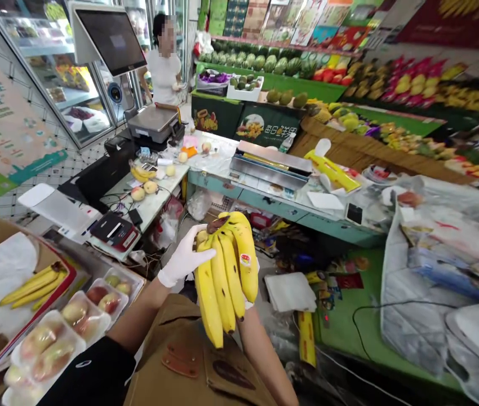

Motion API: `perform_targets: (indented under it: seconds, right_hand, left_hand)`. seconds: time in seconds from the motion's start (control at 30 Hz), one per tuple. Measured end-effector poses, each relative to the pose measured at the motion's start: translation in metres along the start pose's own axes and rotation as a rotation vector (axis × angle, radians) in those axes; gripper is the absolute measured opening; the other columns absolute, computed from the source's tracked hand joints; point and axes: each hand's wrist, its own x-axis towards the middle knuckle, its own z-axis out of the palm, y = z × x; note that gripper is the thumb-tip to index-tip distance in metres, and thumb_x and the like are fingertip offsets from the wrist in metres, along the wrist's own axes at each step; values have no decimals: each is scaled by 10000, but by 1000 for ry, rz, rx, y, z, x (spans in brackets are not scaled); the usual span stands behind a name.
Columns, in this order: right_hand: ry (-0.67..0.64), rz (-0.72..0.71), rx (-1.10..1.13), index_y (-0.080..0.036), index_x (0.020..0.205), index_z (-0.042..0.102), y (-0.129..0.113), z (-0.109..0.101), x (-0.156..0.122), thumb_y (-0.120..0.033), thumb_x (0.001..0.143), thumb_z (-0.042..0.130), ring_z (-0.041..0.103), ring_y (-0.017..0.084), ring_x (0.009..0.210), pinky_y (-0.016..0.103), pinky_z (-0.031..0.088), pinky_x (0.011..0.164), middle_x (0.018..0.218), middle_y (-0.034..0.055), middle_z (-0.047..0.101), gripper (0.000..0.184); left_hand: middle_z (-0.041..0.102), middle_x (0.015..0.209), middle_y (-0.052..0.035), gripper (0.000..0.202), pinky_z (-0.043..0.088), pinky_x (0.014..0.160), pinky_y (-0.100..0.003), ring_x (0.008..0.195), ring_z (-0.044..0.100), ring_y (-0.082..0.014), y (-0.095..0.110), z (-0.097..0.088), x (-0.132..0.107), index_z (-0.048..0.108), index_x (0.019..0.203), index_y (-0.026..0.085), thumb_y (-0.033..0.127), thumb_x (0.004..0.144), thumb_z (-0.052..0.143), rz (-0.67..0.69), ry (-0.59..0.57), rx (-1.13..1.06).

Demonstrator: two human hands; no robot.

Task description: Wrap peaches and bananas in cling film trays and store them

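Note:
A bunch of yellow bananas (226,276) with a small red-and-white sticker is held up in front of my apron. My left hand (186,256), in a white glove, grips the bunch near its brown stem, thumb across the front. Behind the bananas is my right hand (249,304); only slivers of its white glove show at the bunch's right edge, and its fingers are hidden. Lower left, an open cardboard box (64,276) contains more bananas (36,285) on white paper. Beside it sit wrapped trays of peaches (47,349).
A counter (214,180) runs ahead with a wrap dispenser (271,163), a phone (354,213) and a yellow roll (332,169). Left stand a scale (155,124) and a monitor (108,39). A person (165,73) stands beyond. Plastic bags (446,270) lie right; a cable (404,307) crosses there.

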Motion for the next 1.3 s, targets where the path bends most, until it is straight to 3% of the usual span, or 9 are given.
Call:
perform_targets:
  seconds: [0.13, 0.3, 0.5, 0.63, 0.73, 0.9, 1.03, 1.17, 1.3]
  right_hand:
    - [-31, 153, 349, -327, 1201, 814, -27, -12, 99, -856, 913, 378, 767, 414, 1237, 570, 644, 995, 1374, 86, 789, 742]
    - [92, 110, 436, -274, 1085, 843, -35, -16, 192, -796, 773, 662, 791, 405, 1171, 572, 646, 1023, 1120, 100, 859, 634]
    - [-18, 150, 484, -246, 1149, 819, -13, -38, 300, -829, 803, 579, 779, 390, 1205, 563, 662, 1002, 1188, 119, 844, 719]
    - [-84, 115, 423, -243, 1172, 791, 7, -71, 392, -839, 827, 521, 776, 377, 1208, 562, 648, 1029, 1215, 131, 832, 740]
    - [-252, 83, 260, -206, 1230, 767, 9, -98, 464, -926, 784, 540, 784, 391, 1153, 570, 643, 1003, 1209, 166, 820, 877]
    - [-332, -112, 149, -235, 1577, 528, -30, -146, 569, -942, 635, 776, 613, 404, 1445, 592, 518, 1184, 1576, 180, 624, 1204]
    - [-299, -364, -59, -281, 1646, 454, -87, -177, 628, -765, 670, 923, 440, 406, 1591, 600, 388, 1297, 1714, 174, 457, 1185]
    - [-509, -729, -465, -283, 1624, 497, -132, -174, 676, -646, 698, 970, 453, 425, 1553, 628, 340, 1321, 1654, 164, 506, 1102]
    - [-672, -790, -706, -243, 1547, 545, -135, -154, 720, -388, 758, 944, 589, 382, 1355, 593, 497, 1172, 1498, 175, 589, 895]
  left_hand:
    - [729, 1400, -148, 672, 567, 1167, -561, 1333, 693, -357, -2, -19, 94, 624, 1408, 201, 490, 854, 871, 42, 14, -13]
    - [731, 1413, -138, 646, 597, 1133, -526, 1293, 725, -318, -6, -37, 190, 629, 1462, 236, 522, 909, 802, 132, 172, 123]
    - [721, 1474, -133, 633, 526, 1233, -536, 1429, 651, -323, -20, -39, 283, 674, 1483, 242, 533, 933, 787, 192, 211, 214]
    - [747, 1429, -139, 571, 525, 1230, -562, 1386, 684, -331, -35, -29, 344, 747, 1372, 238, 525, 891, 854, 251, 354, 242]
    - [763, 1390, -151, 468, 550, 1194, -575, 1359, 700, -335, -39, -17, 392, 789, 1251, 235, 486, 870, 892, 373, 423, 375]
    - [768, 1386, -147, 378, 578, 1152, -570, 1326, 722, -313, -25, -4, 474, 790, 1245, 261, 310, 885, 896, 531, 251, 665]
    - [757, 1406, -150, 434, 582, 1150, -542, 1337, 718, -299, -23, -10, 532, 757, 1308, 267, 228, 895, 883, 548, 185, 701]
    - [751, 1414, -154, 403, 603, 1133, -512, 1332, 724, -290, -38, -26, 578, 738, 1295, 249, 257, 915, 872, 482, 103, 716]
    - [773, 1351, -159, 364, 628, 1100, -484, 1276, 754, -285, -66, -44, 620, 731, 1251, 219, 295, 922, 867, 453, 42, 742]
